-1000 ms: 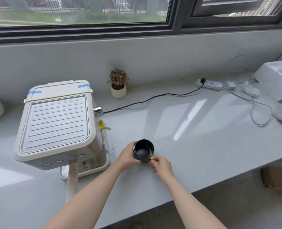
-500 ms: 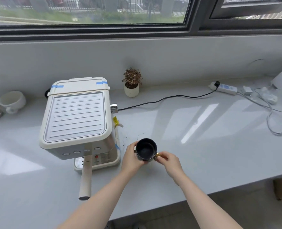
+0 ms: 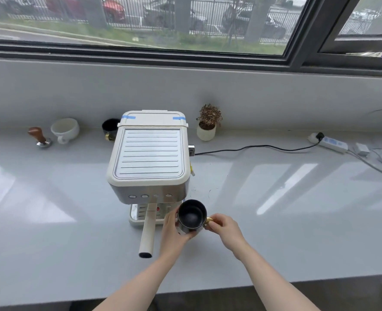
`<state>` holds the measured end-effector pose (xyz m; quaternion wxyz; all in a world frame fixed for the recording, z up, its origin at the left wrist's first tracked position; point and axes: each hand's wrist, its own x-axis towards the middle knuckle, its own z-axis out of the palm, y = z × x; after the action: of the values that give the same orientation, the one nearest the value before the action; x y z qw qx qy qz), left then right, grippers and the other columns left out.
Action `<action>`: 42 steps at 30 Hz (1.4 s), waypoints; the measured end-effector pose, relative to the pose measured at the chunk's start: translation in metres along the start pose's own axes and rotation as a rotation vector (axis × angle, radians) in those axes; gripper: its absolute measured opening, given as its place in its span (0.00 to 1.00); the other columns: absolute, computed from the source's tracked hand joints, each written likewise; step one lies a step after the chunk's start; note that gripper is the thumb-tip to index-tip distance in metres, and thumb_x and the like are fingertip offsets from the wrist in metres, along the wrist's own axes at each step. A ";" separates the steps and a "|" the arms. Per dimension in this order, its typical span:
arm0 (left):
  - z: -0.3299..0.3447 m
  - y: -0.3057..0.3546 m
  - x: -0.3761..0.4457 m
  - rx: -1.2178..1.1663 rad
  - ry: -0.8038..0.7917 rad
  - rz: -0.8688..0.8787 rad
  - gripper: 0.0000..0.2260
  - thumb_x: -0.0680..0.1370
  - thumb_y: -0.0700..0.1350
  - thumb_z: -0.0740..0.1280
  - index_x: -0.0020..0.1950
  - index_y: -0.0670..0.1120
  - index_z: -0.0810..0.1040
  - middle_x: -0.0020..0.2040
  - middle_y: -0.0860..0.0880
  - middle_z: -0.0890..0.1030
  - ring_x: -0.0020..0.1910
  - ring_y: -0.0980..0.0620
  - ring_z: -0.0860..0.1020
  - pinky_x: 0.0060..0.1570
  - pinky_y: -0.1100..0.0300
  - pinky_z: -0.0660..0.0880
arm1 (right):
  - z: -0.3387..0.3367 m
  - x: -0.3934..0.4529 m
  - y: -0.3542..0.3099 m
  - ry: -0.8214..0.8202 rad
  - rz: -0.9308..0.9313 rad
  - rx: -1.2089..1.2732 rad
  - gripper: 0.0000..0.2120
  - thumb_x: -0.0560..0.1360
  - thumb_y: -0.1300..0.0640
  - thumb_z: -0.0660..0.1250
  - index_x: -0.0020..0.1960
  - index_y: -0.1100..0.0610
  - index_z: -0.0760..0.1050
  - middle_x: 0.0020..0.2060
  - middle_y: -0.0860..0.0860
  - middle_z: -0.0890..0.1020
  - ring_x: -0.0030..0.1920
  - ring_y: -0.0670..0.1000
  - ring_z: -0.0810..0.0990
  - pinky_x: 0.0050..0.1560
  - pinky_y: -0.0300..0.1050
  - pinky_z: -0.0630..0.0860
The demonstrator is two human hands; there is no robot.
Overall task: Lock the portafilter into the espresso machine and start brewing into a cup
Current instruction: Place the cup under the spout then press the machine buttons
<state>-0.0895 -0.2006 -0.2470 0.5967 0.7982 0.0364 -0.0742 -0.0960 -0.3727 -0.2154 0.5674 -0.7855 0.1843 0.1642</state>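
I have both hands on the black cup [image 3: 192, 216], just at the front right corner of the espresso machine [image 3: 149, 157]. My left hand [image 3: 174, 230] wraps the cup's left side and underside, its fingers [image 3: 191, 235] curled tight against the wall, while my right hand [image 3: 224, 227] pinches the gold handle [image 3: 208, 220] that sticks out to the right, thumb and forefinger clenched on it. The cup stands upright with its dark, empty inside facing me; I cannot tell whether its base rests on the surface [image 3: 286, 216] or is lifted a little off it. The cup is beside the drip tray [image 3: 138, 215], not on it, with its rim near the machine's steel front. The portafilter [image 3: 149, 227] sits in the machine, its cream handle pointing straight out toward me over the tray and ending in a dark cap; whether it is fully locked I cannot see from above. Four small buttons [image 3: 144, 195] line the machine's front edge. Behind the machine, along the wall, stand a tamper [image 3: 39, 136] with a wooden knob, a white cup [image 3: 65, 130], a second black cup [image 3: 110, 129] half hidden by the machine, and a small potted plant [image 3: 208, 122]. A black cord [image 3: 252, 147] runs right to a power strip [image 3: 330, 142].
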 end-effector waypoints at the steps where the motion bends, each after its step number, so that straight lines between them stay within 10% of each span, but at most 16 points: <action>1: -0.005 -0.002 -0.001 0.001 0.002 0.000 0.38 0.58 0.57 0.80 0.64 0.62 0.67 0.60 0.58 0.71 0.58 0.58 0.74 0.55 0.64 0.71 | 0.005 -0.001 -0.002 -0.007 0.000 -0.006 0.07 0.76 0.63 0.62 0.47 0.60 0.80 0.47 0.57 0.86 0.51 0.50 0.84 0.47 0.36 0.75; 7: -0.027 -0.006 -0.004 -0.093 0.036 -0.002 0.35 0.64 0.31 0.78 0.61 0.53 0.67 0.56 0.60 0.72 0.53 0.61 0.74 0.49 0.78 0.71 | 0.031 -0.001 -0.014 -0.044 -0.019 -0.067 0.07 0.75 0.61 0.64 0.41 0.55 0.79 0.46 0.57 0.86 0.52 0.53 0.84 0.56 0.48 0.76; 13: -0.054 -0.021 -0.005 -0.044 0.089 -0.101 0.34 0.50 0.65 0.79 0.52 0.64 0.71 0.48 0.59 0.82 0.51 0.65 0.78 0.47 0.66 0.72 | 0.048 0.002 -0.019 -0.064 -0.019 -0.104 0.08 0.75 0.60 0.64 0.39 0.52 0.78 0.47 0.58 0.85 0.51 0.55 0.83 0.57 0.52 0.76; 23: -0.097 -0.032 0.019 0.298 0.015 -0.078 0.38 0.60 0.53 0.80 0.67 0.55 0.70 0.60 0.55 0.76 0.59 0.52 0.74 0.55 0.52 0.76 | 0.076 0.022 -0.031 -0.103 -0.014 -0.107 0.09 0.77 0.56 0.63 0.47 0.59 0.80 0.47 0.57 0.85 0.51 0.53 0.84 0.45 0.41 0.73; 36: -0.121 -0.036 0.052 0.385 0.023 -0.130 0.14 0.57 0.56 0.66 0.40 0.54 0.71 0.41 0.53 0.76 0.45 0.50 0.78 0.35 0.52 0.77 | 0.092 0.048 -0.054 -0.130 0.033 -0.015 0.09 0.76 0.59 0.61 0.47 0.50 0.80 0.49 0.52 0.86 0.52 0.53 0.84 0.55 0.48 0.77; 42: -0.120 -0.036 0.059 0.444 0.017 -0.103 0.17 0.62 0.51 0.68 0.49 0.52 0.73 0.45 0.52 0.75 0.49 0.46 0.76 0.34 0.57 0.70 | 0.091 0.054 -0.055 -0.148 0.058 0.071 0.11 0.76 0.60 0.61 0.46 0.46 0.78 0.52 0.54 0.84 0.50 0.50 0.85 0.62 0.52 0.77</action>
<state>-0.0277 -0.0776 -0.2571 0.4016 0.9076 0.0649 -0.1041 -0.0270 -0.2755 -0.2229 0.6021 -0.7448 0.1704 0.2317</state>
